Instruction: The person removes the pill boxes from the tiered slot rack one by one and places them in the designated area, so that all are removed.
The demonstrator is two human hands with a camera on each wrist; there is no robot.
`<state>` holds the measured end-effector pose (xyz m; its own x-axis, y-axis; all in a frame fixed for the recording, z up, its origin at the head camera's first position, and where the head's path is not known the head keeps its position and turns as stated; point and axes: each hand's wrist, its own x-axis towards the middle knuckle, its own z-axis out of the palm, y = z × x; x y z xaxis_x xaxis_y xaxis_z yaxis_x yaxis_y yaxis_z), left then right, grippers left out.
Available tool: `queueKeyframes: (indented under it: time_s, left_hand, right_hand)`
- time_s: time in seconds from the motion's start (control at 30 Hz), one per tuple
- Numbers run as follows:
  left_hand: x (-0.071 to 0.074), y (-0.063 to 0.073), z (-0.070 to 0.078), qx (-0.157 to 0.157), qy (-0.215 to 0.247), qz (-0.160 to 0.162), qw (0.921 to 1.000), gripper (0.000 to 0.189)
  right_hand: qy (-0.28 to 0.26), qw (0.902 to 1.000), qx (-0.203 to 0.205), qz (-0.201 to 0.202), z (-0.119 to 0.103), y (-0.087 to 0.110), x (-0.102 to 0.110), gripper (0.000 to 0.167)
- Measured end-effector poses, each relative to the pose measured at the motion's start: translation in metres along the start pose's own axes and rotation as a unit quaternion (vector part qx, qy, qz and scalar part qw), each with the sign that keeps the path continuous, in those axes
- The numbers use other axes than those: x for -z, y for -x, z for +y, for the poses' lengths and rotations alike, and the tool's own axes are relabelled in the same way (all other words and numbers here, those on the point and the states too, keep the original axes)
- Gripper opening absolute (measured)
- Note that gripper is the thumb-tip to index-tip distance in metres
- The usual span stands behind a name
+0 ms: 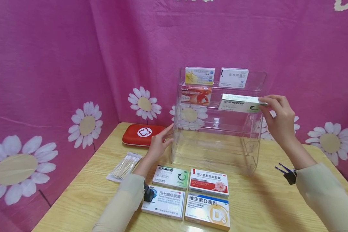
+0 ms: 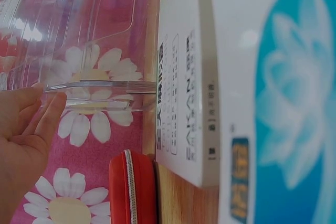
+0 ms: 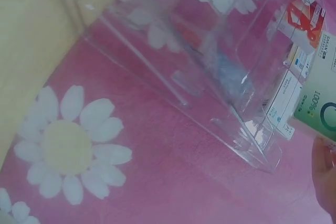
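At its right end, a white and green medicine box (image 1: 240,103) is pinched between the thumb and fingers of my right hand (image 1: 279,117). It is in front of the second tier of a clear acrylic display rack (image 1: 217,158), right of a red medicine box (image 1: 196,95). The right wrist view shows the held box (image 3: 320,87) at its edge, with only part of the hand (image 3: 324,169). My left hand (image 1: 159,145) has its fingers extended against the rack's left side; in the left wrist view the fingertips (image 2: 55,103) meet the panel edge.
The top tier holds a yellow-white box (image 1: 199,76) and a white box (image 1: 233,78). Before the rack lie several medicine boxes, including a vitamin D box (image 1: 207,211). A red zip case (image 1: 133,135) and a cotton swab pack (image 1: 124,166) are at the left. A pink curtain (image 1: 148,38) hangs behind.
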<state>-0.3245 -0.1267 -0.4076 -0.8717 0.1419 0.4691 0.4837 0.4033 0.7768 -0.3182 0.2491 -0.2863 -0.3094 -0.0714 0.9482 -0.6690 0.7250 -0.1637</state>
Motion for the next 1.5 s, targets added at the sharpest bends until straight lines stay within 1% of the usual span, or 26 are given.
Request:
queueKeyframes:
  time_s: [0.13,0.27,0.33,0.4,0.47,0.5,0.63,0.7,0.77,0.9,0.93,1.0,1.03,1.1,1.2,1.33,1.5]
  left_hand:
    - [0.001,0.000,-0.002,0.001,-0.006,0.000,1.0000,0.065]
    - [0.001,0.001,-0.002,0.005,-0.009,-0.001,1.0000,0.064]
    - [0.002,0.001,-0.001,0.006,-0.008,0.000,1.0000,0.063]
    - [0.002,0.001,-0.001,0.006,-0.008,0.001,0.9999,0.063]
    - [0.002,0.001,-0.001,0.007,-0.006,0.003,1.0000,0.062]
    - [0.002,0.001,-0.001,0.008,-0.004,0.004,1.0000,0.062]
    - [0.002,0.001,0.000,0.015,-0.002,0.006,0.9999,0.063]
    - [0.002,0.001,0.000,0.018,-0.004,0.005,0.9998,0.064]
    - [0.002,0.000,0.001,0.021,-0.008,0.004,0.9997,0.064]
    - [0.002,0.000,0.002,0.022,-0.016,0.004,0.9996,0.064]
    - [0.002,0.000,0.002,0.023,-0.016,0.004,0.9996,0.064]
    - [0.002,-0.001,0.002,0.021,-0.018,0.003,0.9996,0.064]
    - [0.002,0.000,0.002,0.021,-0.019,0.002,0.9996,0.064]
    - [0.002,0.000,0.002,0.023,-0.017,-0.001,0.9996,0.064]
    - [0.002,0.001,0.003,0.022,-0.016,-0.003,0.9996,0.064]
    - [0.001,0.001,0.003,0.018,-0.015,-0.002,0.9997,0.064]
    - [0.000,0.000,0.004,0.020,-0.019,-0.005,0.9996,0.064]
  right_hand:
    - [-0.012,0.9995,0.019,-0.023,-0.001,0.016,0.014,0.030]
    - [-0.004,0.9980,0.033,-0.053,-0.001,0.035,0.029,0.040]
    - [0.002,0.9970,0.035,-0.069,0.000,0.045,0.036,0.043]
    - [0.007,0.9955,0.033,-0.088,0.001,0.055,0.044,0.036]
    - [0.003,0.9938,0.036,-0.105,0.002,0.065,0.051,0.024]
    - [-0.003,0.9928,0.039,-0.113,0.003,0.069,0.054,0.025]
    - [-0.027,0.9890,0.053,-0.136,0.006,0.088,0.064,0.050]
    - [-0.038,0.9868,0.055,-0.148,0.007,0.097,0.068,0.052]
    - [-0.042,0.9838,0.050,-0.167,0.007,0.105,0.073,0.049]
    - [-0.043,0.9769,0.040,-0.205,0.007,0.120,0.080,0.019]
    - [-0.040,0.9752,0.037,-0.215,0.007,0.124,0.081,0.022]
    - [-0.038,0.9723,0.033,-0.228,0.007,0.130,0.083,0.041]
    - [-0.037,0.9706,0.029,-0.236,0.007,0.133,0.084,0.047]
    - [-0.036,0.9670,0.020,-0.251,0.007,0.139,0.085,0.052]
    - [-0.048,0.9605,-0.003,-0.274,0.006,0.149,0.087,0.052]
    - [-0.058,0.9507,-0.038,-0.302,0.008,0.160,0.089,0.045]
    - [-0.068,0.9408,-0.059,-0.327,0.011,0.168,0.091,0.037]
